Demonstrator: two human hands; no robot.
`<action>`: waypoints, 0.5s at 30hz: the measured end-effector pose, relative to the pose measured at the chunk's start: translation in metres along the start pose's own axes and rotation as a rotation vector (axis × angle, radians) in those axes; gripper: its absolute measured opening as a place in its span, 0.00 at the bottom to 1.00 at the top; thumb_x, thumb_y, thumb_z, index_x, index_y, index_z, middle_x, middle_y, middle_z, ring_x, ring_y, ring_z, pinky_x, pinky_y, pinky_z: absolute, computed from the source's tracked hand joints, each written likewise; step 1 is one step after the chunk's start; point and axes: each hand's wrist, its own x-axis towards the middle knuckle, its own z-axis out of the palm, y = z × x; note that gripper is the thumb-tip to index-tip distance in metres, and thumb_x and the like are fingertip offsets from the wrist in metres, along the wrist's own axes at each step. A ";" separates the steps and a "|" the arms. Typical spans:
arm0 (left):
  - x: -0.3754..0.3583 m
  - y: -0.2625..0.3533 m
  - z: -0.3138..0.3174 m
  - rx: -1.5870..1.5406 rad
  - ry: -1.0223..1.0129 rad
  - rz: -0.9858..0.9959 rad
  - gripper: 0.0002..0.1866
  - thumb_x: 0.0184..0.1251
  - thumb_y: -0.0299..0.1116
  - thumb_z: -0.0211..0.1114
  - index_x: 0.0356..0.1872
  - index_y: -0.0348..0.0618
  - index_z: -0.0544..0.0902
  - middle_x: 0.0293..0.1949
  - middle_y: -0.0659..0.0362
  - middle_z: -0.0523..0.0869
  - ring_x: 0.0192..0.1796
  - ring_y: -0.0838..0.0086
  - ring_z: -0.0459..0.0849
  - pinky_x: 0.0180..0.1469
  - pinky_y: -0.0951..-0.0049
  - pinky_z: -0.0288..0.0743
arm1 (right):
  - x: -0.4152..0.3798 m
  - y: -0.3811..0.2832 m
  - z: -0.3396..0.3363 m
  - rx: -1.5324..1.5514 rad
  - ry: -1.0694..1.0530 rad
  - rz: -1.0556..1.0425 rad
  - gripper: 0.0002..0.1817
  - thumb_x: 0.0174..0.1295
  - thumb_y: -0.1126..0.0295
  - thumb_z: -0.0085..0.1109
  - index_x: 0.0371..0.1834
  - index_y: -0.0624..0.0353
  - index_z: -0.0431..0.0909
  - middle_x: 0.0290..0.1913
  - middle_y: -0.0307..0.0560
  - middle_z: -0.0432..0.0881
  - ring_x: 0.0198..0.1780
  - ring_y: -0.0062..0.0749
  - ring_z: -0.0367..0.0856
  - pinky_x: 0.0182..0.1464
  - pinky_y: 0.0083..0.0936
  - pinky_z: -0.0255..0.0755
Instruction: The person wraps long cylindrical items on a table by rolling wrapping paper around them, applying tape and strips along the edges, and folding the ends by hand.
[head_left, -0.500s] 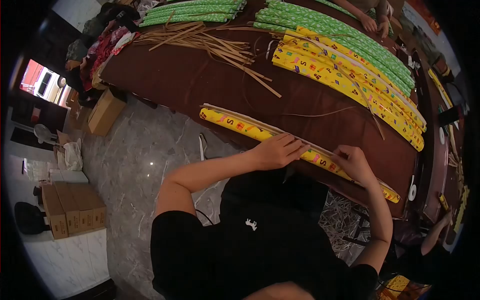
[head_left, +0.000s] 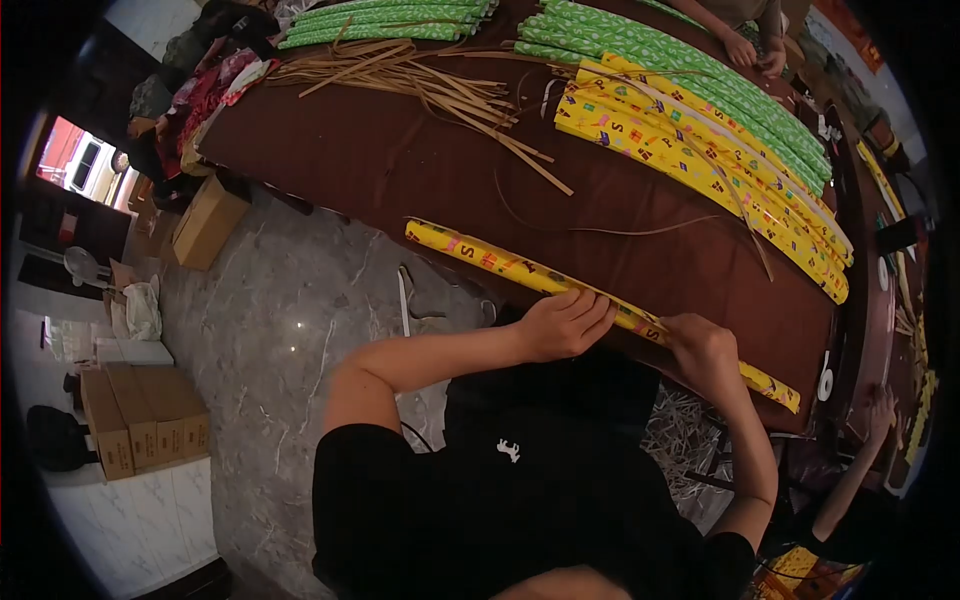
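Observation:
A yellow wrapping paper roll with gift and letter prints lies slantwise along the near edge of the brown table. My left hand is closed over its middle, fingers bent together on the upper side. Farther right along the same roll, my right hand grips it with the fingers curled and the thumb side hidden. The roll's right end sticks out beyond my right hand. Behind it, a thin brown strip curls on the tabletop.
Several yellow rolls and green patterned rolls lie farther back, near another person's hands. A pile of brown strips is at back left. A white tape roll sits at the right edge. Cardboard boxes stand left.
The brown strip and pale edge along the yellow roll's top no longer show; printed paper now covers them. My right hand has turned over and come down onto the roll.

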 end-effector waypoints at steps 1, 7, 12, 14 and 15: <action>0.000 0.002 -0.002 0.041 0.008 -0.008 0.14 0.60 0.32 0.60 0.46 0.39 0.83 0.46 0.58 0.82 0.50 0.68 0.80 0.56 0.70 0.73 | -0.001 0.000 0.001 -0.009 0.007 0.005 0.12 0.59 0.77 0.63 0.46 0.58 0.85 0.41 0.49 0.86 0.38 0.48 0.86 0.38 0.38 0.80; -0.009 0.009 0.005 0.110 0.020 -0.007 0.09 0.61 0.33 0.60 0.40 0.44 0.82 0.50 0.62 0.82 0.56 0.71 0.77 0.61 0.70 0.68 | -0.009 -0.005 0.010 -0.035 0.073 -0.013 0.13 0.58 0.78 0.62 0.47 0.59 0.85 0.43 0.50 0.86 0.40 0.48 0.86 0.40 0.38 0.80; 0.016 -0.010 -0.004 0.001 0.035 0.156 0.19 0.67 0.37 0.60 0.59 0.50 0.80 0.58 0.63 0.80 0.63 0.72 0.75 0.66 0.67 0.67 | -0.024 -0.009 0.034 -0.245 0.209 -0.064 0.14 0.58 0.80 0.61 0.48 0.61 0.84 0.46 0.53 0.86 0.45 0.47 0.87 0.47 0.39 0.81; 0.033 -0.015 -0.013 -0.061 -0.129 0.193 0.24 0.70 0.37 0.57 0.67 0.49 0.74 0.65 0.58 0.77 0.69 0.68 0.73 0.72 0.63 0.63 | -0.030 -0.010 0.045 -0.427 0.293 -0.106 0.16 0.59 0.79 0.61 0.51 0.61 0.84 0.50 0.55 0.86 0.51 0.46 0.86 0.53 0.41 0.80; 0.034 -0.015 -0.011 -0.064 -0.131 0.195 0.24 0.70 0.37 0.57 0.67 0.49 0.74 0.65 0.58 0.77 0.69 0.68 0.73 0.72 0.63 0.63 | -0.033 -0.010 0.050 -0.425 0.293 -0.102 0.16 0.59 0.79 0.61 0.51 0.61 0.84 0.50 0.55 0.86 0.51 0.46 0.86 0.53 0.41 0.80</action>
